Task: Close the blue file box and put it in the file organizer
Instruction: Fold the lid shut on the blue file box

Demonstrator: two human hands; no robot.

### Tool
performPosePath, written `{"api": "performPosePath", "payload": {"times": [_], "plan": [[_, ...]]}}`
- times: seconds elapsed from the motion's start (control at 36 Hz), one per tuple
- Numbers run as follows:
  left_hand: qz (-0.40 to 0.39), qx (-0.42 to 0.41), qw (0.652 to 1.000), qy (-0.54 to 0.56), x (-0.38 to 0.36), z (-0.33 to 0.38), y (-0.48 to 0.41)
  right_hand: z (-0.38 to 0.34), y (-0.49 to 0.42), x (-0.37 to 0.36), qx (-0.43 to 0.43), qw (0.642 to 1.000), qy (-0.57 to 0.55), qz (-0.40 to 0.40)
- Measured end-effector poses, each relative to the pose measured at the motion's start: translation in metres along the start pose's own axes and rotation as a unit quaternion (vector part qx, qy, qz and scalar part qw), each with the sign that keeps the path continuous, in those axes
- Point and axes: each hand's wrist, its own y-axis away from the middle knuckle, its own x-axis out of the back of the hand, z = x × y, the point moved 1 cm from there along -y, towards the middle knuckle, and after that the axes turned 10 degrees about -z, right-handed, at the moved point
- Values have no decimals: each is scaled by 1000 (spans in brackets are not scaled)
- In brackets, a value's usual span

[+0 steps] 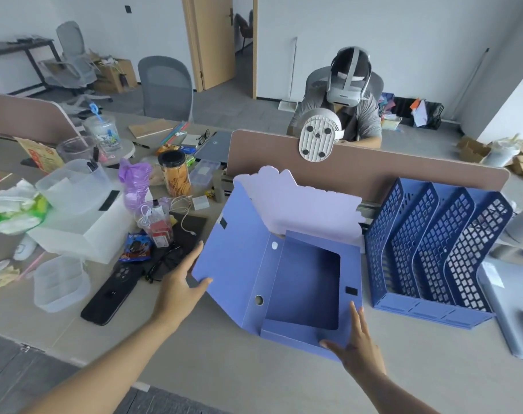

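Observation:
The blue file box (302, 282) lies open on the table in front of me, its tray facing up and its lid (239, 243) raised and leaning left. My left hand (179, 282) grips the lid's lower left edge, thumb over the rim. My right hand (355, 342) rests with fingers spread against the tray's near right corner. The blue mesh file organizer (433, 258) stands just right of the box, its several slots showing nothing inside.
A brown desk divider (373, 171) with a clipped white fan (317, 138) runs behind the box. Left of it lie a black phone (108, 294), glasses, snack packets, clear plastic bins and a cookie jar. A person wearing a headset sits beyond the divider.

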Motion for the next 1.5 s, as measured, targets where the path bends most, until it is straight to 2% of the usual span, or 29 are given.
{"api": "performPosePath", "payload": {"times": [0.19, 0.36, 0.42, 0.5, 0.56, 0.61, 0.69, 0.81, 0.92, 1.0, 1.08, 1.17, 1.25, 1.39, 1.5], "plan": [[-72, -66, 995, 33, -37, 33, 4, 9, -3, 6, -7, 999, -34, -24], [-117, -87, 989, 27, -55, 45, 3, -3, -13, 13, 21, 997, -2, -72], [-196, -141, 970, 3, -105, 79, -11, 39, 2, 39, -41, 998, -18, -54], [-213, -161, 964, 0, -119, 86, -8, 40, -3, 45, -43, 995, 4, -87], [-218, -171, 961, -14, -125, 79, -4, 27, -8, 43, -29, 996, -32, -81], [-235, -170, 955, -54, -131, 68, -3, 7, -13, 40, -4, 991, -129, -47], [-253, -191, 940, -128, -146, 66, -7, -23, -19, 45, 22, 949, -312, -38], [-284, -209, 915, -198, -168, 69, -16, -50, -18, 51, 41, 912, -406, -51], [-288, -171, 926, -176, -177, 63, -31, -48, -24, 52, 29, 924, -380, 28], [-261, -126, 949, -127, -178, 53, -49, -35, -29, 49, -6, 932, -360, 36], [-242, -65, 958, -141, -180, 41, -65, -21, -31, 48, -24, 939, -340, 42], [-252, 63, 945, -198, -183, 32, -76, -11, -30, 47, -39, 948, -314, 37], [-269, 129, 925, -233, -185, 27, -80, -4, -28, 45, -51, 953, -298, 21], [-317, 159, 892, -281, -192, 22, -81, 3, -26, 35, -71, 960, -270, -1], [-324, 156, 906, -224, -199, 19, -77, 11, -24, 26, -68, 969, -238, -6]]}}
